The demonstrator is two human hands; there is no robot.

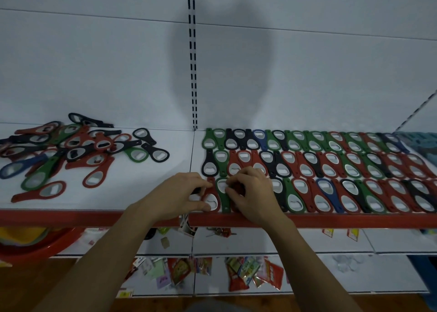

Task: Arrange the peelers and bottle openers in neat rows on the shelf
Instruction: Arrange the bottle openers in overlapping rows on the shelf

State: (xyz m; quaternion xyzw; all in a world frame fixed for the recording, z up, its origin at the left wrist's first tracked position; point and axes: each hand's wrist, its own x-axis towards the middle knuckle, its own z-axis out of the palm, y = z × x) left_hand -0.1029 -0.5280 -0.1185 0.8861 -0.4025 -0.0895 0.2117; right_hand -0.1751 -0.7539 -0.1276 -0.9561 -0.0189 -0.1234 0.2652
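Observation:
On the right half of the white shelf (165, 193), bottle openers with red, green, black and blue handles lie in three neat rows (331, 169). A loose pile of the same openers (71, 150) sprawls on the left half. At the left end of the front row, my left hand (177, 197) pinches a red opener (212, 200) between thumb and fingers, and a black piece shows under its fingers. My right hand (251, 194) curls over a red opener (237, 188), mostly hidden, just right of a green opener (223, 193).
The shelf has a red front lip (94, 214) and a slotted upright rail (192, 75) on the white back wall. Teal items (421, 141) sit at the far right. Lower shelves hold a red basin (35, 245) and several hanging snack packets (248, 274).

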